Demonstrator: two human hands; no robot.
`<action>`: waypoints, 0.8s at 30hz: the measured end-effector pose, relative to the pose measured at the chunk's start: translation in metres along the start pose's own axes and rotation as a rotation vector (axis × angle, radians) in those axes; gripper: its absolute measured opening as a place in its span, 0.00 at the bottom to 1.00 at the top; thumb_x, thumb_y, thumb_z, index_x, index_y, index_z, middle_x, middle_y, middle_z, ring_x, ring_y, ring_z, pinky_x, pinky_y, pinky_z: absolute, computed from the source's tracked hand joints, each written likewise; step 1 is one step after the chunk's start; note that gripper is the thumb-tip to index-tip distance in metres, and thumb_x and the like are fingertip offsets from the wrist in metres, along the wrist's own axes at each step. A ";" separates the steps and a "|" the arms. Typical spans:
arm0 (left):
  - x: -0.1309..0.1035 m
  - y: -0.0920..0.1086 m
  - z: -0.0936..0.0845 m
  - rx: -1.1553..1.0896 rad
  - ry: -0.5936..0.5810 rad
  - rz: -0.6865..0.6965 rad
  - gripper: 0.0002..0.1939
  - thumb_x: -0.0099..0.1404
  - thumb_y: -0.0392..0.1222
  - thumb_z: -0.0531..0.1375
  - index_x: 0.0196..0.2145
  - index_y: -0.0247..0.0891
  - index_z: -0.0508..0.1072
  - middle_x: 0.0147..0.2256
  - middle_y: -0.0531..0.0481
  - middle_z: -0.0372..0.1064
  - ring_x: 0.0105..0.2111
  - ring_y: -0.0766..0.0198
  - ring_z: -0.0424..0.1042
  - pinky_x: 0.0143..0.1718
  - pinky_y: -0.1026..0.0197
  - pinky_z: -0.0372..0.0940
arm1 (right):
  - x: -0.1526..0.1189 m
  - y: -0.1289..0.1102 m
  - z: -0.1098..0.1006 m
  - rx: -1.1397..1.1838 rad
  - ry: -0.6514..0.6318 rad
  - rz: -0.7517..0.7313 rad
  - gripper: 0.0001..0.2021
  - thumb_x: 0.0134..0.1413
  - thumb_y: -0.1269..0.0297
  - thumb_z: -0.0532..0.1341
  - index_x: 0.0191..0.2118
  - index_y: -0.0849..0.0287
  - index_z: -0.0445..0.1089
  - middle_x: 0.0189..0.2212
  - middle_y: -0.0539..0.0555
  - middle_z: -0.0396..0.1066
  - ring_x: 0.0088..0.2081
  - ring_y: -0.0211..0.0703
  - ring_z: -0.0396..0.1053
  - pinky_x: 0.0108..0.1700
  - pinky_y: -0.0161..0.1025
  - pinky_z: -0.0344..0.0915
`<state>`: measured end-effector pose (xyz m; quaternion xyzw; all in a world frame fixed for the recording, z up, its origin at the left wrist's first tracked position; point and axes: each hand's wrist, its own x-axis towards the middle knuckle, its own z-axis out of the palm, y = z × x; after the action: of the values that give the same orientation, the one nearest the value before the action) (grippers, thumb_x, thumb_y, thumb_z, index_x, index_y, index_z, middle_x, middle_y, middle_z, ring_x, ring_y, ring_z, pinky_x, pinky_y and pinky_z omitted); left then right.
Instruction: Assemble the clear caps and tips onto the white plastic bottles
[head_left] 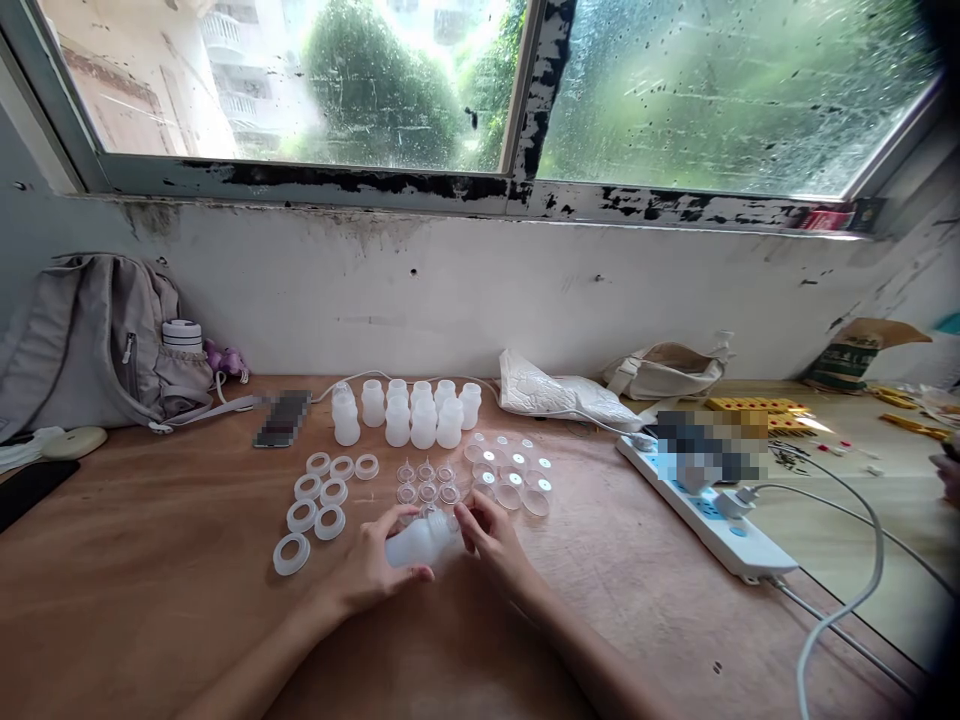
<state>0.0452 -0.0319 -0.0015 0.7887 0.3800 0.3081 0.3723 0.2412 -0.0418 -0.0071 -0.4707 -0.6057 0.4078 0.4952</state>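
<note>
My left hand [373, 560] is wrapped round a frosted white baby bottle [420, 541], which is tilted with its neck to the upper right. At that neck, the fingers of my right hand [489, 535] are pinched together; a small clear part there is too indistinct to name. Just beyond my hands stand clear silicone nipples [427, 490] in rows. White screw rings [330, 522] lie to the left of them. Clear round caps and discs [508, 497] are laid out to the right. Behind, several matching bottles [423, 425] stand upright in a group.
At the back left are a grey backpack [97, 340] and a phone [283, 418]. A white plastic bag [562, 390] and a beige pouch [664, 370] lie by the wall. On the right, a power strip [705, 515] trails cables [874, 560]. Part of another person's hand [949, 475] shows at the right edge.
</note>
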 end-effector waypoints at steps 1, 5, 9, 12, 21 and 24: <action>0.001 0.003 0.002 -0.124 -0.037 -0.060 0.25 0.49 0.51 0.61 0.42 0.36 0.65 0.33 0.48 0.68 0.34 0.59 0.68 0.33 0.60 0.63 | -0.001 -0.003 0.000 0.070 -0.026 -0.007 0.13 0.50 0.52 0.55 0.29 0.58 0.60 0.23 0.48 0.60 0.24 0.35 0.58 0.26 0.33 0.56; -0.003 0.013 0.012 -0.727 -0.306 -0.316 0.17 0.51 0.49 0.60 0.32 0.32 0.67 0.26 0.50 0.65 0.25 0.67 0.65 0.26 0.66 0.59 | -0.005 -0.019 0.001 0.229 -0.250 -0.041 0.24 0.40 0.52 0.63 0.45 0.56 0.62 0.42 0.55 0.65 0.42 0.46 0.62 0.41 0.39 0.59; -0.011 0.017 0.020 -1.200 -0.540 -0.487 0.19 0.50 0.47 0.58 0.37 0.30 0.66 0.27 0.46 0.66 0.24 0.66 0.66 0.24 0.65 0.59 | -0.008 -0.034 0.010 0.438 -0.368 0.090 0.22 0.40 0.49 0.61 0.42 0.57 0.66 0.41 0.56 0.68 0.34 0.44 0.66 0.25 0.33 0.59; -0.009 0.019 0.025 -1.312 -0.582 -0.488 0.21 0.49 0.49 0.56 0.37 0.31 0.66 0.25 0.48 0.64 0.22 0.66 0.65 0.22 0.64 0.58 | -0.002 -0.044 0.020 0.533 -0.350 0.158 0.20 0.41 0.51 0.61 0.39 0.58 0.67 0.39 0.57 0.70 0.30 0.42 0.66 0.18 0.30 0.54; 0.015 0.029 0.012 -0.668 0.045 -0.304 0.22 0.47 0.47 0.61 0.39 0.37 0.65 0.30 0.49 0.64 0.29 0.62 0.63 0.30 0.61 0.59 | 0.026 -0.056 0.032 0.347 0.037 0.125 0.14 0.39 0.59 0.63 0.34 0.59 0.66 0.35 0.54 0.71 0.33 0.42 0.67 0.27 0.33 0.59; 0.009 0.033 0.005 -1.106 -0.319 -0.410 0.20 0.50 0.50 0.56 0.37 0.32 0.65 0.24 0.51 0.61 0.22 0.68 0.62 0.25 0.63 0.58 | 0.025 -0.060 0.027 0.518 -0.213 0.179 0.20 0.40 0.57 0.61 0.42 0.55 0.64 0.42 0.55 0.69 0.31 0.41 0.67 0.19 0.29 0.54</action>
<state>0.0657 -0.0403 0.0251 0.4259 0.2473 0.2599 0.8306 0.2033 -0.0320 0.0516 -0.3348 -0.4861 0.6381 0.4945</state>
